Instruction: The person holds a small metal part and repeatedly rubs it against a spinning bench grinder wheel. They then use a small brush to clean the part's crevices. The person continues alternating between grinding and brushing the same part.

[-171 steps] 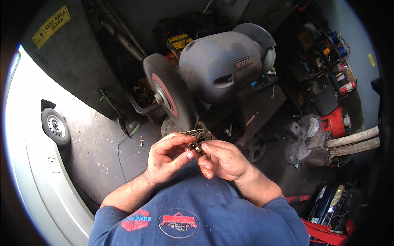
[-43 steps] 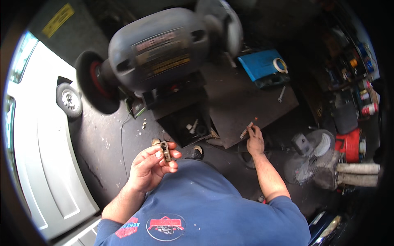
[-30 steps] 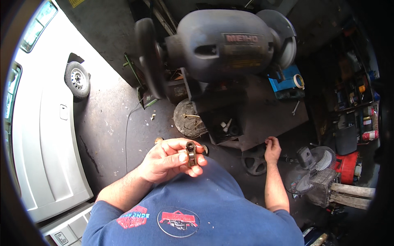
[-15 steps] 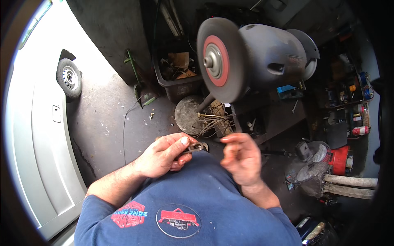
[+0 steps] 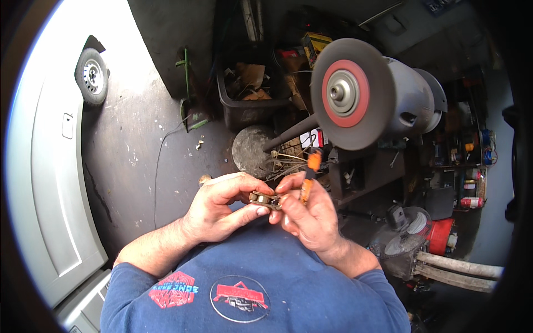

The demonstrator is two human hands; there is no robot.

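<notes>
A pale vehicle (image 5: 50, 166) fills the left edge, its road wheel (image 5: 92, 79) near the top, and a thin cable (image 5: 157, 172) trails across the floor (image 5: 122, 183). Next comes the left hand (image 5: 219, 208), thumb below and fingers above, pinching a small brassy metal part (image 5: 264, 200) in front of the blue shirt (image 5: 250, 255). The part sits between the two hands, roughly level. The right hand (image 5: 313, 222) is curled around an orange-and-black tool (image 5: 310, 176) that rises up out of the grip (its exact kind is blurred), with thumb and fingertips at the part's right end. I cannot tell whether the tool's tip meets the metal. For good work here, the left pinch should probably stay firm on the part's sides, with the right hand making small, controlled movements and the left fingertips off the tool's line. Farther right, the bench grinder (image 5: 413, 94) carries a large dark wheel (image 5: 344, 91); keeping knuckles and tool well apart from it seems wise.
</notes>
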